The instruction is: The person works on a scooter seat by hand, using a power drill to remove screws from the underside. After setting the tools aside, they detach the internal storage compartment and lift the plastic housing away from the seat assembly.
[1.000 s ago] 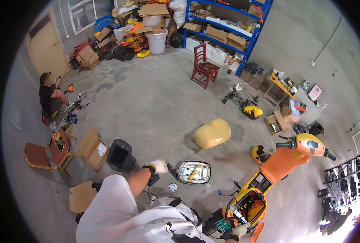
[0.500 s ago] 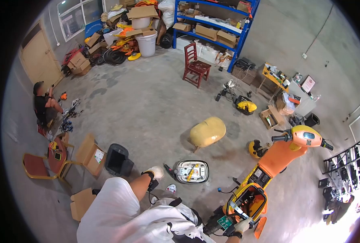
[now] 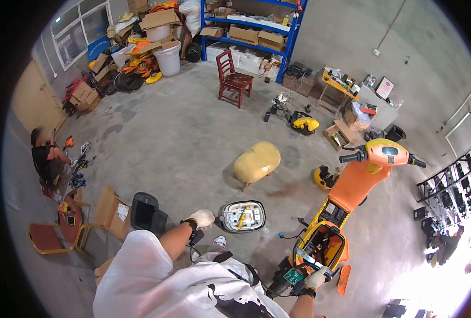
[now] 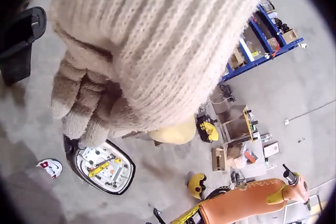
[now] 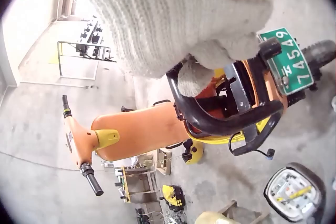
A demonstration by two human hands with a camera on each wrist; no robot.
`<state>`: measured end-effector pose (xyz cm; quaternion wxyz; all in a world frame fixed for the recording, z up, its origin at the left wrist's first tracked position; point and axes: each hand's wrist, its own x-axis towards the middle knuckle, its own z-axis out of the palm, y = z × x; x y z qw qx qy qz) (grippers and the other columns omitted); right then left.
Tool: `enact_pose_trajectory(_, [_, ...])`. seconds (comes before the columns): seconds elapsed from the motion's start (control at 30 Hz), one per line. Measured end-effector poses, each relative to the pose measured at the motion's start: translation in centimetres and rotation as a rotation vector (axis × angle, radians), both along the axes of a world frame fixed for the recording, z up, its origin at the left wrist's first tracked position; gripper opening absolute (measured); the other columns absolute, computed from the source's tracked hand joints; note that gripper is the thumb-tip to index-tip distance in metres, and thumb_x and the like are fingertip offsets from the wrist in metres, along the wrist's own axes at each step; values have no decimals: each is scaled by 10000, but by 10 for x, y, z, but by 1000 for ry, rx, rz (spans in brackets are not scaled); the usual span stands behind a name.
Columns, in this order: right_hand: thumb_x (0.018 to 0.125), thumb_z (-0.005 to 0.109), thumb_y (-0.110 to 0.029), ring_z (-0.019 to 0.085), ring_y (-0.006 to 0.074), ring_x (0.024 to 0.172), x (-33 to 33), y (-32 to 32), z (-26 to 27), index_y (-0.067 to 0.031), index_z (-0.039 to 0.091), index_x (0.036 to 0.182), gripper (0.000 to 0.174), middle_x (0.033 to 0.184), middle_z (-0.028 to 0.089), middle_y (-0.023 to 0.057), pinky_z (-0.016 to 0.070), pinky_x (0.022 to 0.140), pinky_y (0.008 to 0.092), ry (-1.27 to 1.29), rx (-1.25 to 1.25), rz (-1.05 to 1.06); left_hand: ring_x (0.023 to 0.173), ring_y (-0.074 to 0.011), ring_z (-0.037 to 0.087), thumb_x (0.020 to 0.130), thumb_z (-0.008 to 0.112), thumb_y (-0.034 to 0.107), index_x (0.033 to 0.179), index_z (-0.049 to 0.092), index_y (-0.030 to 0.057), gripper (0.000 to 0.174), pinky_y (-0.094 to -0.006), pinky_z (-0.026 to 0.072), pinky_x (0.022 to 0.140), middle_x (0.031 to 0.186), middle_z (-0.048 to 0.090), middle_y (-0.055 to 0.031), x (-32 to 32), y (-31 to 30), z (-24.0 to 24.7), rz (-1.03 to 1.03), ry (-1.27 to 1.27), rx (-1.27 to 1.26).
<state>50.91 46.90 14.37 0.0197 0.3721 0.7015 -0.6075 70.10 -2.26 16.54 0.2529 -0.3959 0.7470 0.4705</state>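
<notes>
Grips the scooter (image 3: 348, 193) rail (image 5: 210, 124) with the right hand (image 3: 316, 278) and hangs the left hand (image 3: 200, 218), loosely curled, seemingly empty, nearer the seat (image 3: 253, 216), its long axis stretching off rightward.

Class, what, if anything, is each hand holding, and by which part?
The right hand grips the scooter by its black rear rail; the left hand appears to hold nothing.

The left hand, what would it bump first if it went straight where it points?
The left hand would probably meet the black-rimmed white piece on the floor, though it might pass above; height is unclear.
</notes>
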Motion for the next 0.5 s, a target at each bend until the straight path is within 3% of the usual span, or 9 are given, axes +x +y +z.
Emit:
enact_pose_trajectory(0.13, [976, 479, -530, 443, 138, 500, 0, 4, -11, 24, 628, 886, 581, 642, 523, 28, 329, 445, 316, 54, 45, 54, 586, -206, 640, 885, 517, 254, 833, 687, 38, 280, -365, 480, 503, 769, 704, -94, 0, 12, 11, 105, 78, 18])
enact_pose_trajectory(0.27, [943, 506, -584, 469, 160, 480, -3, 11, -30, -56, 579, 763, 563, 570, 494, 26, 344, 423, 298, 167, -27, 32, 587, -192, 640, 875, 535, 265, 824, 691, 38, 280, -369, 482, 515, 740, 702, -83, -8, 13, 7, -31, 87, -11])
enact_pose_trajectory(0.33, [935, 514, -590, 476, 160, 460, -1, 10, -18, -84, 546, 722, 549, 572, 486, 25, 344, 385, 308, -25, -97, 67, 587, -188, 640, 871, 544, 269, 819, 696, 39, 280, -368, 489, 529, 730, 701, -79, -18, 18, 14, -80, 120, -44])
enact_pose_trajectory(0.4, [948, 521, -507, 448, 150, 427, 12, 3, 6, -103, 519, 735, 456, 599, 493, 22, 323, 351, 303, -98, -111, 128, 669, -156, 658, 891, 570, 261, 951, 700, 29, 273, -317, 524, 629, 806, 720, -81, -37, 26, 33, -205, 221, -61])
enact_pose_trajectory(0.47, [935, 533, -369, 418, 139, 429, 20, -2, 22, -101, 522, 795, 302, 645, 524, 27, 327, 372, 284, -265, -350, 134, 703, -153, 668, 882, 579, 233, 925, 709, 27, 247, -296, 525, 674, 798, 719, -77, -58, 47, 74, -203, 233, -78])
enact_pose_trajectory(0.5, [886, 519, -146, 463, 117, 523, 26, -6, 41, -104, 502, 801, 97, 705, 555, 32, 364, 445, 250, -284, -549, 129, 705, -151, 666, 879, 589, 229, 923, 708, 28, 237, -292, 521, 673, 799, 720, -70, -67, 53, 80, -245, 310, -62])
